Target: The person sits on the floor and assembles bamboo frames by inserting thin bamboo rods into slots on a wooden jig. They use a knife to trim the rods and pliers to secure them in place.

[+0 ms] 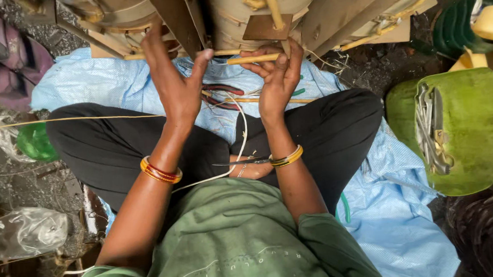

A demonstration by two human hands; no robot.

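Two hands raised at 12 o'clock against large tan wound coil assembly (261, 6). Left hand (174, 83) spread, fingers extended up onto coil base, thumb angled toward 2 o'clock; nothing pinched. Right hand (277, 79) curled, one tan stick (252, 59) pinched between thumb and fingers, held level. Bangles worn on both wrists. One white cord (238, 150) draped over lap. Red-handled pliers (224, 94) laid on blue sheet (393, 203) between hands. One green tub (469, 136) at 3 o'clock, metal tools held inside.
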